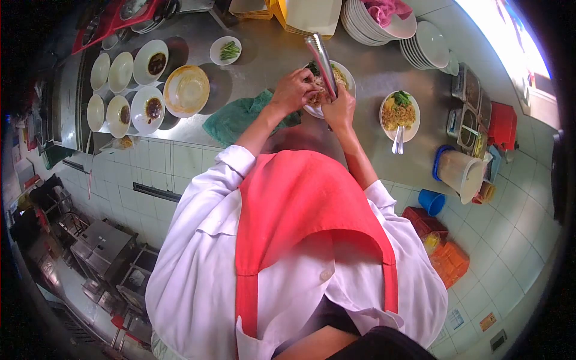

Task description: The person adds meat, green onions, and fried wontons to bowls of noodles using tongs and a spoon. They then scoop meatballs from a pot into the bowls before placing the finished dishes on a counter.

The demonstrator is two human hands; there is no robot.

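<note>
My right hand (pixel 339 110) is closed around a pair of metal tongs (pixel 324 65), their ends pointing away from me over a white bowl (pixel 352 77). That bowl holds noodles, dark greens and pale shredded topping, partly hidden by both hands and the tongs. My left hand (pixel 295 91) is at the bowl's left side with its fingertips pinched over the food; what they grip is too small to make out. A green cloth (pixel 235 118) lies under my left forearm. To the right stands a second bowl (pixel 399 114) with noodles, minced topping, greens and metal cutlery (pixel 398 141).
On the left are several bowls (pixel 147 110), some with dark sauce. A small bowl of cut greens (pixel 228 51) stands behind the cloth. Stacked plates (pixel 367 27) are at the back. Metal containers (pixel 468 114) and a plastic tub (pixel 459 171) line the right edge.
</note>
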